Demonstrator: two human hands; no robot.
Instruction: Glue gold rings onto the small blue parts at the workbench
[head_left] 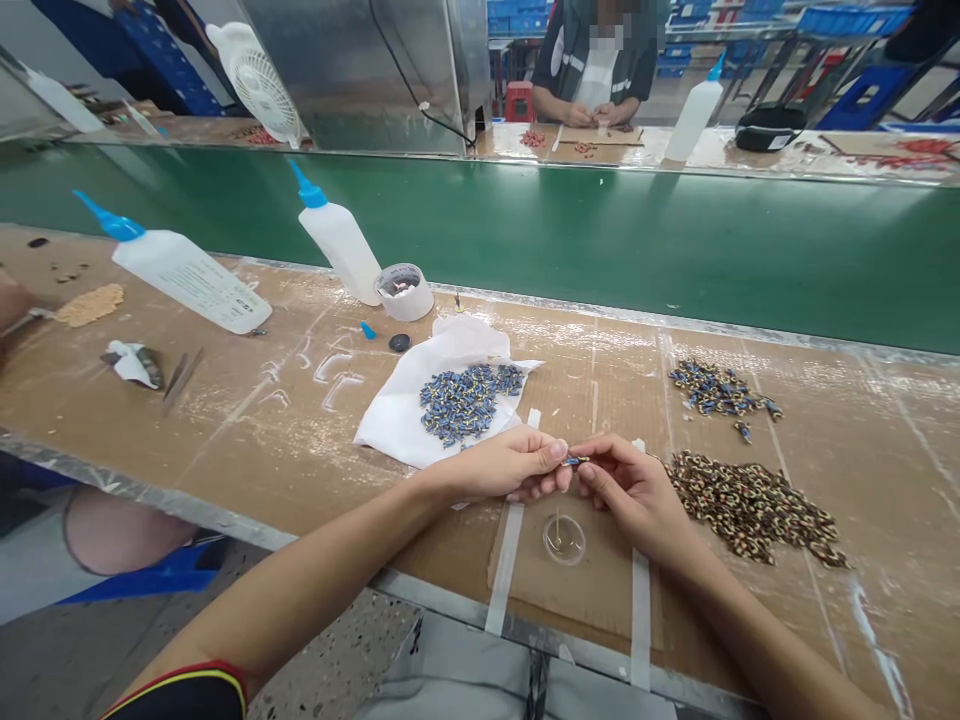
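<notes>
Between hands (511, 466): small slim part (575, 461), blue, gold-coloured ends.

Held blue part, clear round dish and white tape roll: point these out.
Held blue part (574, 461): head view, on its middle.
Clear round dish (565, 562): head view, on its near rim.
White tape roll (409, 306): head view, on its outer wall.

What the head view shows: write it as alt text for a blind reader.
Someone's left hand and right hand hold a small blue part between them above a brown worktable. Blue parts are heaped on a white sheet, a clear dish sits nearer the camera, and a blue pile and a dark pile lie at right.
</notes>
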